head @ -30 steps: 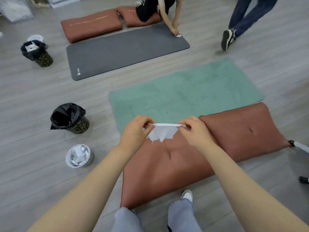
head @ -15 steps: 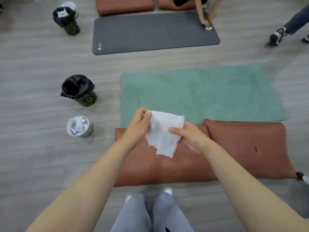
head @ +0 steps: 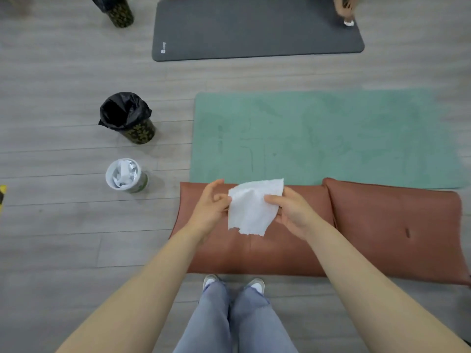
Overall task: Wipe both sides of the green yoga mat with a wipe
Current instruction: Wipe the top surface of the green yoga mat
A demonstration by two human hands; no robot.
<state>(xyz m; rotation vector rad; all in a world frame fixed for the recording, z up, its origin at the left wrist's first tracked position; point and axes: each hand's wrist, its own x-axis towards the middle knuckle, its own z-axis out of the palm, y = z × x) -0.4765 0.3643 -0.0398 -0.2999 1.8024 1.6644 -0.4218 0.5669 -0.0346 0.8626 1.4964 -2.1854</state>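
- White wipe [head: 251, 207] hanging between both hands above brown cushion [head: 254, 250].
- Right hand [head: 293, 215] pinching its edge.
- Left hand [head: 210, 207] pinching opposite edge.
- Green yoga mat [head: 326, 138] lying flat beyond.

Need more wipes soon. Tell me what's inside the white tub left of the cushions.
The white tub stands open, with crumpled white wipes showing at its mouth. How far down they go cannot be seen; the top ones and the wall cover the rest.

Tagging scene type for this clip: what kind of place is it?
Probably an indoor exercise or studio room: a green yoga mat and a grey mat lie flat on grey plank flooring, with brown floor cushions alongside.
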